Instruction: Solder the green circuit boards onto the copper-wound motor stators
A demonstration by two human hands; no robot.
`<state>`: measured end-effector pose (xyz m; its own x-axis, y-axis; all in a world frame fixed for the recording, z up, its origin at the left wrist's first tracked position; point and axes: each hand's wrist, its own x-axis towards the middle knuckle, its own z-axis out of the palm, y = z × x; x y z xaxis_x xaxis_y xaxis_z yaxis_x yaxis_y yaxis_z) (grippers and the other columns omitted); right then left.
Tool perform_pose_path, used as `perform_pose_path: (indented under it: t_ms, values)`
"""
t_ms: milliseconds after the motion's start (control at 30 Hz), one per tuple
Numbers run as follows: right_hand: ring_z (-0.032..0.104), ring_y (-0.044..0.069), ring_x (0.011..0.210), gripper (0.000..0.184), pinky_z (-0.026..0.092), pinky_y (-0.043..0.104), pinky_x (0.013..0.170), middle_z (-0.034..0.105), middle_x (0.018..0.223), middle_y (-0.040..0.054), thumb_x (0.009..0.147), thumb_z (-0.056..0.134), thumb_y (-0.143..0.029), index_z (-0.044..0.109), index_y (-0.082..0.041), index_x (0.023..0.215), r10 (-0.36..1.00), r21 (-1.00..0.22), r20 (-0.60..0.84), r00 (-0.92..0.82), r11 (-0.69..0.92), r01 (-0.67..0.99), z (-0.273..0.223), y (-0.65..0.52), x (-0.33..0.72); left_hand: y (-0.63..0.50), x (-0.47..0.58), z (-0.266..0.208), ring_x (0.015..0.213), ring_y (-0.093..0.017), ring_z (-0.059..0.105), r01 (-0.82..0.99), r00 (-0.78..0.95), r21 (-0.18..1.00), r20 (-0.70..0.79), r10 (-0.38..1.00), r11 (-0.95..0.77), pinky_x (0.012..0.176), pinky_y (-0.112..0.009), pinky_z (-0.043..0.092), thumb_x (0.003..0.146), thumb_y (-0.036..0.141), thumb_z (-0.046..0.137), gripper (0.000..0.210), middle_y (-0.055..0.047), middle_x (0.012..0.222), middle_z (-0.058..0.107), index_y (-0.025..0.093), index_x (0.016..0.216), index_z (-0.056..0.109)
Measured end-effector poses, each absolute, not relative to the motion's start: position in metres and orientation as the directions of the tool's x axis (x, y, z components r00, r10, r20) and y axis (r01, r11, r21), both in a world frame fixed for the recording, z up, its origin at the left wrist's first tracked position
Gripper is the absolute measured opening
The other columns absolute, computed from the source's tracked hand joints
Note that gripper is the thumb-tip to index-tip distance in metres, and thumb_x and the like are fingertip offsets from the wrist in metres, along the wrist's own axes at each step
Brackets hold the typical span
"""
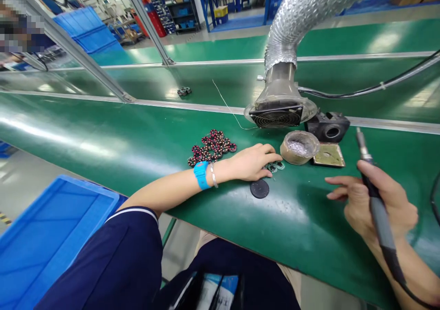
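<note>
A long green workbench (103,131) runs across the view, and a big blue bin (62,236) sits lower down beside it, on the person's left. A shiny silver air hose (292,21) bends down to a black fan (277,117) at the back of the bench. The right hand (364,204) is up over the right side of the bench, closed around the grey and black handle of a soldering iron (380,213), with the metal tip pointing up. The left hand (254,162) reaches across, palm down. Its fingers are on some small green round parts (274,167), but I cannot tell if it is pinching one. Near the fan is a black iron stand (328,126). A pile of red and black rings (215,146) lies past the left wrist. A round tub (292,156) of silvery bits stands just beside the left fingertips, and a flat black disc (260,189) lies near the thumb.
</note>
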<state>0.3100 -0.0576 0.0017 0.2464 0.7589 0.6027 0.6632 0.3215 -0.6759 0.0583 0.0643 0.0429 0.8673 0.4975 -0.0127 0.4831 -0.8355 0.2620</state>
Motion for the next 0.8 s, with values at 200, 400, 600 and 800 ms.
perform_pose_path:
  t_ms: [200,400,600,800]
  values:
    - [0.072,0.014,0.062,0.011,0.059,0.021,0.052,0.076,0.085,0.0034,0.096,0.056,-0.025,0.066,-0.021,0.1,0.797,-0.609,0.602,-0.052,0.5,0.616,0.0,-0.065,0.287,0.063,0.015,0.059,0.113,-0.031,0.055,0.659,0.746,0.17,-0.027,0.665,-0.732,0.095,-0.043,0.041,0.078,0.036,0.071,0.062,-0.014,0.122,0.062,0.014,0.134,0.055]
    - [0.075,0.015,0.081,0.02,0.062,0.022,0.075,0.076,0.098,0.0016,0.085,0.071,-0.018,0.061,-0.023,0.102,0.689,-0.455,0.697,-0.2,0.64,0.619,0.0,-0.059,0.248,0.055,-0.002,0.051,0.11,-0.027,0.056,0.645,0.759,0.175,-0.032,0.65,-0.744,0.095,-0.043,0.032,0.085,0.029,0.066,0.037,-0.008,0.113,0.068,0.019,0.121,0.064]
    - [0.074,0.016,0.082,0.026,0.062,0.026,0.073,0.074,0.1,0.0035,0.088,0.066,-0.021,0.054,-0.023,0.111,0.717,-0.436,0.656,-0.235,0.614,0.658,-0.003,-0.051,0.225,0.051,-0.002,0.045,0.106,-0.024,0.055,0.576,0.805,0.195,0.036,0.593,-0.794,0.089,-0.04,0.028,0.088,0.024,0.062,0.025,-0.007,0.109,0.069,0.021,0.113,0.066]
    - [0.073,0.019,0.09,0.032,0.062,0.031,0.076,0.073,0.111,0.0064,0.086,0.068,-0.024,0.052,-0.023,0.112,0.736,-0.422,0.621,-0.268,0.603,0.677,-0.009,-0.054,0.221,0.048,-0.006,0.041,0.096,-0.024,0.057,0.581,0.793,0.222,0.062,0.606,-0.783,0.088,-0.041,0.028,0.089,0.05,0.063,0.034,-0.006,0.093,0.069,0.018,0.099,0.068]
